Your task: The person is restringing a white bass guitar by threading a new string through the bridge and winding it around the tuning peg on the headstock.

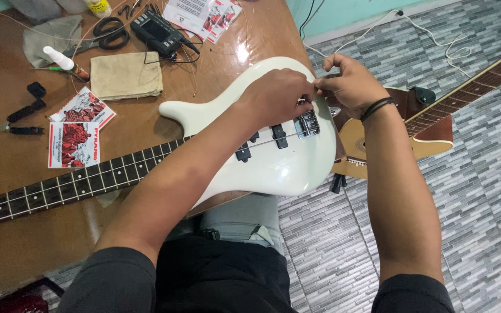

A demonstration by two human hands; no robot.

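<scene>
A white electric bass guitar (273, 168) lies across the brown table (18, 226), its dark fretted neck (59, 188) running to the left. Its chrome bridge (307, 124) sits near the body's right end. My left hand (276, 95) rests on the body just above the bridge, fingers pinched together. My right hand (349, 81) meets it from the right, fingers pinched on something thin at the bridge, likely a string end; the thing itself is too small to make out. One thin string runs from the bridge along the body.
A tan cloth (126, 75), black scissors (108, 32), a black tuner device (158, 32), a small white bottle (65, 62) and red string packets (73, 144) lie on the table. An acoustic guitar (430, 124) leans at the right over the grey tiled floor (482, 191).
</scene>
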